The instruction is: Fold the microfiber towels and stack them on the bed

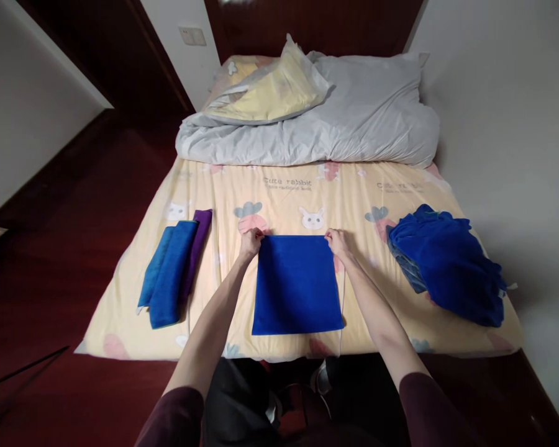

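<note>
A flat, square blue towel (299,285) lies on the bed in front of me. My left hand (250,242) pinches its far left corner, and my right hand (337,242) pinches its far right corner. The far edge runs straight between both hands. To the left lie several rolled or folded towels: a blue one (173,273), a teal-blue one (154,267) and a purple one (196,254). On the right sits a crumpled heap of blue cloth (451,267), with a greyish-blue piece (406,264) showing from under it.
The bed sheet (284,202) is pale yellow with rabbit and carrot prints. A grey quilt (368,124) and a yellow pillow (279,93) lie at the headboard (317,28). A white wall (512,124) runs along the right. A thin dark rod (28,367) stands at lower left.
</note>
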Demonstrator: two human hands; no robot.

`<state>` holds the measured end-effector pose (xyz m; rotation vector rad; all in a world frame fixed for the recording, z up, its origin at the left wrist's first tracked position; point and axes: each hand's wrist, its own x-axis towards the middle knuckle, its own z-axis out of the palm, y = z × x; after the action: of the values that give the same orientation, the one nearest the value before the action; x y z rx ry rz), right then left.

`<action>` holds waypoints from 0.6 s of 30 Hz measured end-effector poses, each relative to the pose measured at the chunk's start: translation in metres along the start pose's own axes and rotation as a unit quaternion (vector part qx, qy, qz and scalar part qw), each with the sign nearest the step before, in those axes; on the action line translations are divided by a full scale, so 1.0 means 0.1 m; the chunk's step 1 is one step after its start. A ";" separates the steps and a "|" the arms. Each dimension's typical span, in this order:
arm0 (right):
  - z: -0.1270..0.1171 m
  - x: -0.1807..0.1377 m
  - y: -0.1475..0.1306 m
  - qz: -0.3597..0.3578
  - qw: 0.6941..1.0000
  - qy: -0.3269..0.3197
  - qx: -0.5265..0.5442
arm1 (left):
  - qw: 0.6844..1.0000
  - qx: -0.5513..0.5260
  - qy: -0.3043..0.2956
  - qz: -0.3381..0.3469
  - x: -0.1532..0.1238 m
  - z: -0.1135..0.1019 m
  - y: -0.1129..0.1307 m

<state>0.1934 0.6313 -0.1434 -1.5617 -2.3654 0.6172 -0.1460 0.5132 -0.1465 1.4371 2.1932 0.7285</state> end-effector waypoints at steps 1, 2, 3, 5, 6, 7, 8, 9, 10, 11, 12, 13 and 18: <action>0.03 0.01 -0.12 -0.010 0.999 0.021 -0.030 | 1.000 0.011 0.015 0.001 -0.01 0.01 0.03; 0.07 0.00 -0.25 -0.025 0.997 0.042 -0.054 | 0.999 0.026 0.034 0.009 -0.05 0.03 0.07; 0.12 -0.05 -0.38 -0.045 0.995 0.061 -0.067 | 0.997 0.045 0.049 0.030 -0.12 0.08 0.11; 0.27 -0.24 -0.62 -0.101 0.989 0.077 -0.070 | 0.990 0.079 0.051 0.108 -0.34 0.20 0.19; 0.36 -0.35 -0.70 -0.133 0.986 0.071 -0.066 | 0.983 0.089 0.034 0.155 -0.47 0.28 0.22; 0.46 -0.47 -0.75 -0.162 0.983 0.059 -0.060 | 0.977 0.093 0.011 0.193 -0.60 0.36 0.23; 0.54 -0.56 -0.77 -0.184 0.981 0.042 -0.054 | 0.972 0.095 -0.010 0.215 -0.71 0.43 0.23; 0.61 -0.64 -0.75 -0.195 0.979 0.025 -0.050 | 0.970 0.096 -0.023 0.221 -0.80 0.50 0.21; 0.66 -0.67 -0.70 -0.194 0.980 0.012 -0.046 | 0.972 0.098 -0.025 0.212 -0.86 0.56 0.18; 0.69 -0.67 -0.62 -0.181 0.983 0.005 -0.044 | 0.976 0.100 -0.020 0.195 -0.89 0.60 0.14; 0.70 -0.63 -0.52 -0.160 0.986 0.004 -0.043 | 0.980 0.101 -0.010 0.174 -0.87 0.62 0.10; 0.68 -0.56 -0.41 -0.132 0.990 0.008 -0.043 | 0.983 0.100 -0.001 0.153 -0.83 0.62 0.07; 0.38 -0.37 -0.17 -0.015 0.997 0.063 -0.045 | 0.994 0.086 0.039 0.056 -0.68 0.48 0.09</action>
<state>0.1785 0.5832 -0.1673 -1.5496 -2.3474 0.3990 -0.0847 0.4630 -0.1739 1.6540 2.2973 0.6556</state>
